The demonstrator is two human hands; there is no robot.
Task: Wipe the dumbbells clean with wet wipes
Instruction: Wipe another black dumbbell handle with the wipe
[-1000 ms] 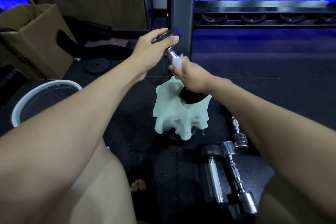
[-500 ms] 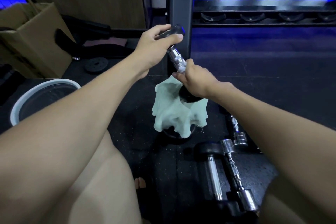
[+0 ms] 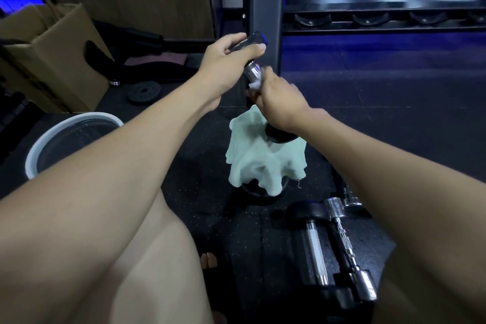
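Held dumbbell up in mid-air, tilted, centre of view, in front of dark rack upright. Left hand wrapped round upper black head, thumb & fingers curled over it. Right hand closed round chrome handle lower down, w/ small white wet wipe pinched against the metal (only a scrap of wipe visible betw. fingers). Lower black head pokes out under right wrist, just above pale green cloth.

Green cloth draped over a dark round obj. on the floor, folds hanging on all sides; what's underneath mostly hidden. Right of it, low in view: black-headed dumbbell w/ smooth shiny handle lying on black rubber floor, all-chrome dumbbell w/ ribbed grip just beside it, nearly parallel. Another chrome piece behind those, partly cut off by right forearm.

Left side: white-rimmed basin w/ dark inside, partly covered by left forearm. Open cardboard box behind it, near wood-panel wall. Small black weight plate flat on floor betw. box & rack upright. Rack shelf w/ curved cradles across top right, blue light strip above. Bare knee and toes at bottom.
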